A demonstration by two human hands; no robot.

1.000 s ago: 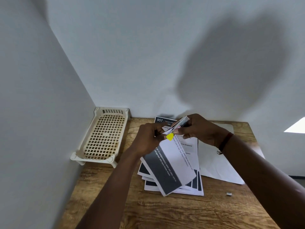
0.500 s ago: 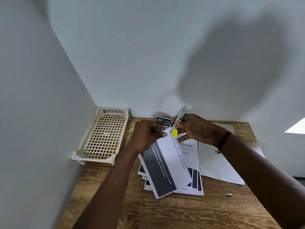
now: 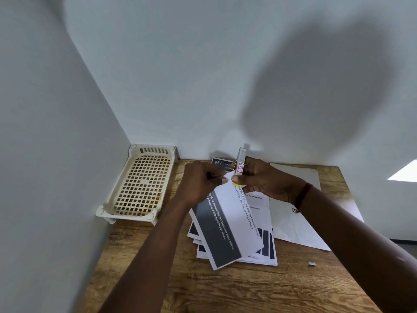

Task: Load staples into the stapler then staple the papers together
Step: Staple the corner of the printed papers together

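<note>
Head view: the fingers [image 3: 223, 180] of the left hand [image 3: 198, 181] curl to pinch the top corner of the papers [image 3: 228, 224]. The right hand [image 3: 264, 182] grips the small silver stapler [image 3: 241, 157] between thumb and bent fingers, at three o'clock of that pinch, the two hands nearly touching. The corner is lifted off the table [image 3: 225, 290], probably to keep it taut and feed it into the stapler's lower end, where a yellow part [image 3: 236, 183] meets the paper; whether the corner sits inside, I cannot tell. The stapler stands nearly upright, its long axis running six to twelve o'clock with a slight lean toward one, top end aimed at the wall and a red-boxed label facing the camera. The papers hang away toward five o'clock above a stack [image 3: 267, 247] of printed pages. A blank sheet [image 3: 297, 222] lies at three o'clock of that stack, a small strip of staples [image 3: 312, 263] at four o'clock, and a cream basket [image 3: 144, 184] at nine o'clock.
</note>
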